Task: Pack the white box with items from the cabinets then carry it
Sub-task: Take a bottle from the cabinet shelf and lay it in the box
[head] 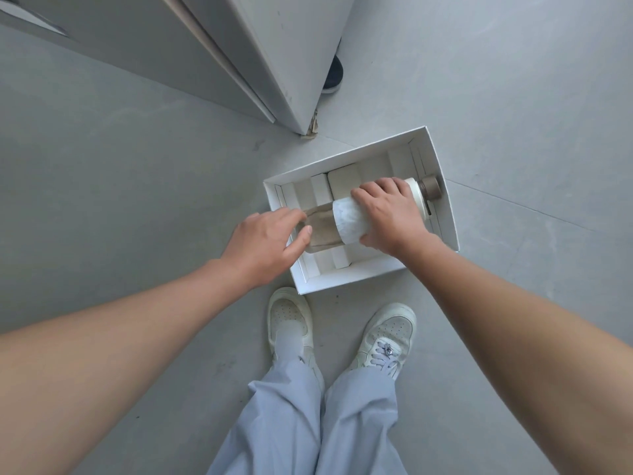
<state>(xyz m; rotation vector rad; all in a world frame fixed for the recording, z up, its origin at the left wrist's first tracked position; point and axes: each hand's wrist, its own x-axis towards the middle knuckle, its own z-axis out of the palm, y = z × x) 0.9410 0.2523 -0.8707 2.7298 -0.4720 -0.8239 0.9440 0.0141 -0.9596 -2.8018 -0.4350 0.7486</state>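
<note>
**Both hands on a bottle lying across the white box**

The bottle [347, 217] lies on its side over the open white box [346, 281], which sits on the grey floor [137, 166]. The right hand [390, 214] grips the bottle from above. Its fingers [371, 192] curl over the far side and the thumb wraps the near side, at the edge of the pale label. Beyond the knuckles, on the side away from the left hand, the bottle's cream shoulder and brown cap [432, 188] stick out, close to the box's right wall.

The left hand [265, 241] holds the other end, the clear base. Its fingers [291, 216] reach along the top and far side, and the thumb [303, 236] lies across the near side, so the hand is loosely closed round the glass. The base end sits over the box's left wall, just under these fingertips.

Below and behind the right fingers, inside the box, is a rounded pale pack [344, 183] with a white carton beside it. Under the bottle, between the two thumbs, a small white block [339, 260] rests against the near wall.

Nearer than both wrists stand two pale sneakers [388, 334] and light trouser legs. Past the fingertips, well beyond the box, rises a white cabinet [274, 56], with a dark shoe [334, 75] showing just behind its edge.
</note>
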